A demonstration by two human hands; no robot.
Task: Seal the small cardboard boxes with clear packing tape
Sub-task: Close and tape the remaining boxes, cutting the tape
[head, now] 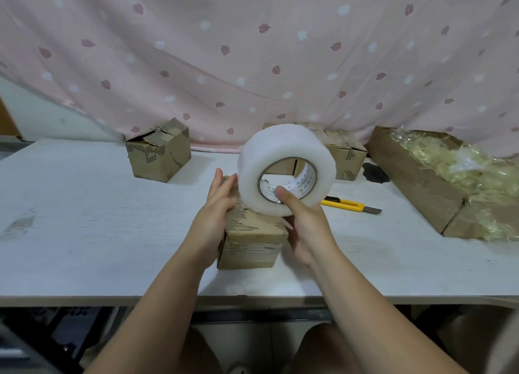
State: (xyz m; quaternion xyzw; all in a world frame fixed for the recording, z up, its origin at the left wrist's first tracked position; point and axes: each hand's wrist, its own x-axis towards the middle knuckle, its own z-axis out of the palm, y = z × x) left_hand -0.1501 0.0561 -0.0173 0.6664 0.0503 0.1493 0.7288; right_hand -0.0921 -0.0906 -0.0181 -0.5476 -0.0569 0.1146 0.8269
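A small worn cardboard box (252, 241) stands near the table's front edge, its top covered in wrinkled tape. My left hand (216, 216) rests flat against the box's left side and top, fingers straight. My right hand (303, 224) grips a large roll of clear packing tape (283, 163), thumb hooked into the cardboard core, holding it on edge just above the box's top. Whether a strip runs from the roll to the box is unclear.
A yellow utility knife (351, 205) lies to the right of the roll. Another small box (160, 151) stands at the back left, more boxes (345, 151) behind the roll. A long cardboard tray (415, 182) of crumpled tape waste sits at the right. A pink curtain hangs behind.
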